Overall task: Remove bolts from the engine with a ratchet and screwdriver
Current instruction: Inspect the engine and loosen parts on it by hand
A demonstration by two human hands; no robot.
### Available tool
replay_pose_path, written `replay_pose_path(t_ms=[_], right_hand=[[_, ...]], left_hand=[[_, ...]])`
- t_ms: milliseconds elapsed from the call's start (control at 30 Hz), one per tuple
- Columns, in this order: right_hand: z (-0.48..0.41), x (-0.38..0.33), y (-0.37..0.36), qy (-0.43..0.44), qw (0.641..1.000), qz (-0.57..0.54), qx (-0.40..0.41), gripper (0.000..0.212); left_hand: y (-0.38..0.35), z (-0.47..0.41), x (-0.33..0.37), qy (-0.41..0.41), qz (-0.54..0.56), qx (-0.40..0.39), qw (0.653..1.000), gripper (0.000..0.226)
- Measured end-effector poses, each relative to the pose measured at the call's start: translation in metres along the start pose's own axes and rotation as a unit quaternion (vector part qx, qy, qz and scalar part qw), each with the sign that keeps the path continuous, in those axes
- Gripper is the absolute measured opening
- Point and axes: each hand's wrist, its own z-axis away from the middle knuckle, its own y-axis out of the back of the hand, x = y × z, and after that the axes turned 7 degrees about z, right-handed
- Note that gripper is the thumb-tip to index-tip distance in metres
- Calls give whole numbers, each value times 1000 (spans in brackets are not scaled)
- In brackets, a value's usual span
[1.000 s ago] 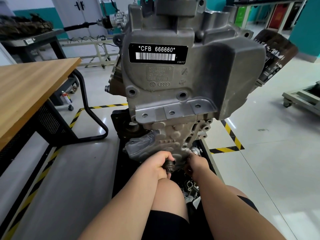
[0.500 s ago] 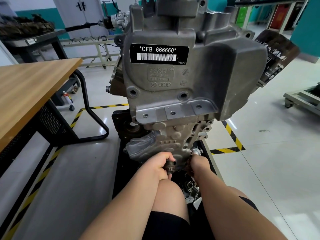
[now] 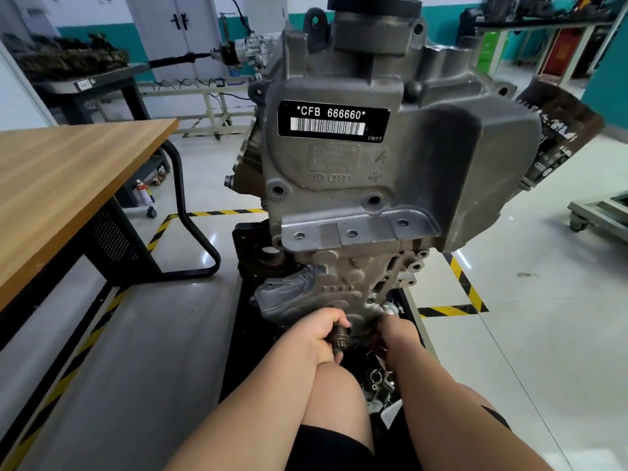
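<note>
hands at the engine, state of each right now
Left hand: closed on a dark ribbed metal tool end.
Right hand: cannot be told, fingers hidden.

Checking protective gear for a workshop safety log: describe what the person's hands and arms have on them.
Nothing protective shows. The left hand and right hand are ungloved, with no rings or watch visible. Both forearms are bare of sleeves. The only clothing seen is black shorts.

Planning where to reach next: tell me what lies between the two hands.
Head view: a dark ribbed tool end, gripped by the left hand, and the lower edge of the engine lie between it and the right hand.
</note>
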Motion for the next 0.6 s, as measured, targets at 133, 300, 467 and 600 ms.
replay_pose_path(t_ms=[133,300,467,600], right_hand=[[1,-1,0,-11,1000,-6,-1,22],[2,3,-2,12,1000,15,-11,34],[4,-5,4,4,999,48,-7,31],[29,4,0,38,990,129,-42,20]], left_hand=[[0,-1,-1,4,-2,0,1000,11],[-1,2,0,7,-1,1,1000,14],[-1,4,1,4,-3,-1,1000,16],[-2,5,1,0,-5,1,1000,5]])
